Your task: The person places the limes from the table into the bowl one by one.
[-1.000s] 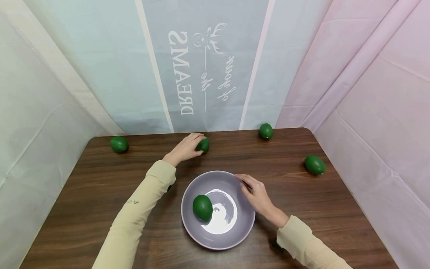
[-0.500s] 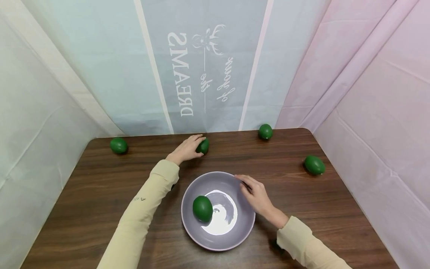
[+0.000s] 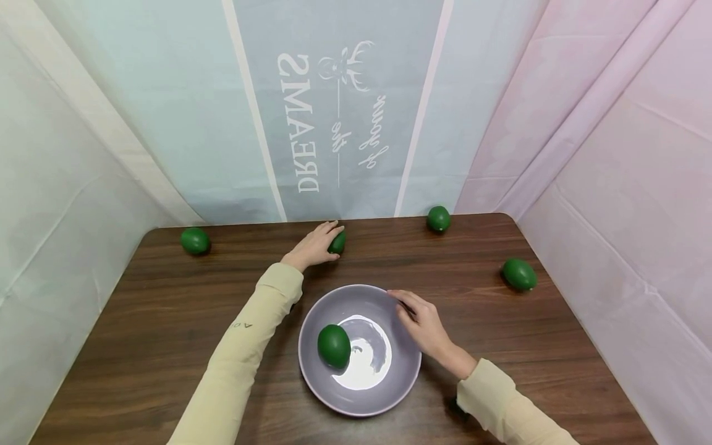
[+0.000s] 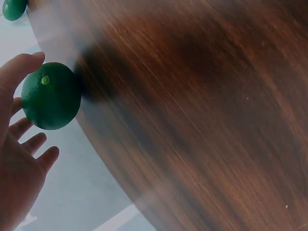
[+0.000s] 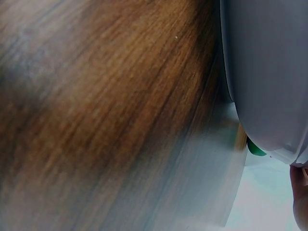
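Note:
My left hand (image 3: 314, 245) is at the back edge of the table around a green lime (image 3: 337, 243). In the left wrist view the thumb lies over this lime (image 4: 52, 98) near its pale nub, with fingers behind it. A second lime (image 3: 334, 346) rests in the left part of a wide, shallow grey-purple bowl (image 3: 356, 398). My right hand (image 3: 425, 327) holds the bowl's right rim, thumb on the inner side and fingers along the edge. The right wrist view shows the bowl's outer wall (image 5: 269, 72) and part of a finger (image 5: 299, 197) at its rim.
More limes lie on the dark wooden table (image 3: 139, 346): one at the back left (image 3: 195, 241), another lime at the back right (image 3: 439, 219), and a lime by the right edge (image 3: 520, 274). A pale printed curtain (image 3: 339, 123) hangs behind the table, with white cloth at both sides.
My left hand has shifted slightly right and closed further over the lime, covering more of it. The right hand and the bowl have stayed in place.

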The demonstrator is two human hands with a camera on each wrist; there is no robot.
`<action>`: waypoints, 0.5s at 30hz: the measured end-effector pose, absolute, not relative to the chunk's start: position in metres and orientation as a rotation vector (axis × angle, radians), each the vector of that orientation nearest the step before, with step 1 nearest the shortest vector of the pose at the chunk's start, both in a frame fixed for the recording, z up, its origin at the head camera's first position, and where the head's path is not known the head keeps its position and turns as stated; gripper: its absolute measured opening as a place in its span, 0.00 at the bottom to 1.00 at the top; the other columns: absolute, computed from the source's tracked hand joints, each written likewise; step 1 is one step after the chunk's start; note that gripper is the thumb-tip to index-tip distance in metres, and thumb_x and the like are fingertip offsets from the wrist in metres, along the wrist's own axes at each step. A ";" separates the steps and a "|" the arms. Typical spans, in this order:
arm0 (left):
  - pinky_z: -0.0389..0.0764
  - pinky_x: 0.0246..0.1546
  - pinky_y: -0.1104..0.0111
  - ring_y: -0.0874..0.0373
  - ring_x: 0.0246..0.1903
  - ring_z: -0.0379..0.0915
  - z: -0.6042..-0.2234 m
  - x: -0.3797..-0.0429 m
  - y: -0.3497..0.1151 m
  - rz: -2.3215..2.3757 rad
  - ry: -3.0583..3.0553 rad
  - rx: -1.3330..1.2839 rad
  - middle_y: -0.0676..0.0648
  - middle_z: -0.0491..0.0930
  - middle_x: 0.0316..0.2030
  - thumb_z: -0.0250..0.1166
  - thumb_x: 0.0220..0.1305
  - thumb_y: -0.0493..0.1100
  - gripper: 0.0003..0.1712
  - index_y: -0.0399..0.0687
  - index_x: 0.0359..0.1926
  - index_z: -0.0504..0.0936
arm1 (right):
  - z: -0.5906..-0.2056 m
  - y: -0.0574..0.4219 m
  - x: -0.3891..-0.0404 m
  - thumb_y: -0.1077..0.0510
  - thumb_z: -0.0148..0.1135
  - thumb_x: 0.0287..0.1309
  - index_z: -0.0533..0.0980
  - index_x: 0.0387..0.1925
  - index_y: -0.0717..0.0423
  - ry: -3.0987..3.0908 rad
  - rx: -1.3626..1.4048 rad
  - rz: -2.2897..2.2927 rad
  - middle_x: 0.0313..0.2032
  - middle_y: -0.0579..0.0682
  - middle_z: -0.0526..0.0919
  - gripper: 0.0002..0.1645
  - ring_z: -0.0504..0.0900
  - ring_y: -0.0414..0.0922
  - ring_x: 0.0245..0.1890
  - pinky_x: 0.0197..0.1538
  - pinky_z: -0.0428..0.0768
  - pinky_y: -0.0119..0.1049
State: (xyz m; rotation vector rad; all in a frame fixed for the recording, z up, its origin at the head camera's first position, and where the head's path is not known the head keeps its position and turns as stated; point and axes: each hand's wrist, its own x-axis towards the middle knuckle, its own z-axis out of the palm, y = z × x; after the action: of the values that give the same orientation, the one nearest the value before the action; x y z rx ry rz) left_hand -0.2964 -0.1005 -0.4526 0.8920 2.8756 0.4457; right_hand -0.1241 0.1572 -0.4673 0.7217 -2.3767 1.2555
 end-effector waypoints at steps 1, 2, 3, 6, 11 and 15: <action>0.53 0.64 0.54 0.41 0.66 0.46 -0.453 -0.297 -0.100 0.453 2.869 0.887 0.37 0.51 0.67 0.65 0.56 0.44 0.41 0.38 0.67 0.57 | -0.467 0.157 -0.124 0.75 0.57 0.50 0.78 0.46 0.59 -2.379 0.719 1.254 0.44 0.52 0.81 0.21 0.79 0.49 0.45 0.49 0.70 0.18; 0.53 0.64 0.54 0.41 0.66 0.46 -0.454 -0.297 -0.101 0.468 2.861 0.885 0.36 0.52 0.67 0.65 0.55 0.44 0.41 0.39 0.67 0.57 | -0.467 0.157 -0.124 0.76 0.57 0.50 0.78 0.46 0.59 -2.380 0.718 1.251 0.44 0.52 0.81 0.21 0.79 0.49 0.45 0.49 0.69 0.18; 0.53 0.64 0.54 0.41 0.66 0.46 -0.454 -0.297 -0.101 0.484 2.853 0.880 0.37 0.52 0.67 0.65 0.55 0.44 0.41 0.39 0.67 0.57 | -0.467 0.157 -0.124 0.76 0.57 0.49 0.78 0.46 0.60 -2.378 0.719 1.249 0.43 0.52 0.81 0.21 0.79 0.49 0.45 0.49 0.69 0.17; 0.57 0.62 0.54 0.42 0.64 0.49 -0.456 -0.297 -0.102 0.529 2.846 0.882 0.38 0.54 0.66 0.65 0.55 0.45 0.41 0.40 0.66 0.58 | -0.463 0.155 -0.123 0.79 0.57 0.47 0.78 0.44 0.63 -2.374 0.723 1.238 0.42 0.55 0.82 0.21 0.80 0.51 0.43 0.49 0.70 0.18; 0.63 0.59 0.56 0.44 0.62 0.53 -0.458 -0.297 -0.102 0.587 2.830 0.861 0.39 0.57 0.64 0.65 0.55 0.45 0.40 0.40 0.66 0.60 | -0.443 0.148 -0.116 0.80 0.55 0.46 0.78 0.42 0.68 -2.366 0.735 1.235 0.40 0.60 0.81 0.19 0.80 0.54 0.42 0.48 0.71 0.20; 0.64 0.57 0.56 0.44 0.61 0.55 -0.459 -0.296 -0.101 0.583 2.831 0.831 0.39 0.58 0.63 0.65 0.54 0.43 0.39 0.39 0.65 0.61 | -0.437 0.147 -0.114 0.79 0.56 0.46 0.78 0.41 0.69 -2.369 0.735 1.216 0.40 0.59 0.81 0.18 0.80 0.54 0.41 0.47 0.72 0.20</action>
State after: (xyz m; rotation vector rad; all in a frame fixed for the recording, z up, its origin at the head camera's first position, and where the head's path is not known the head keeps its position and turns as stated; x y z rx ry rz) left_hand -0.2964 -0.1006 -0.4586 0.8309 2.8313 0.5828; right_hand -0.1136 0.1475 -0.4375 0.7347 -2.3692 1.2157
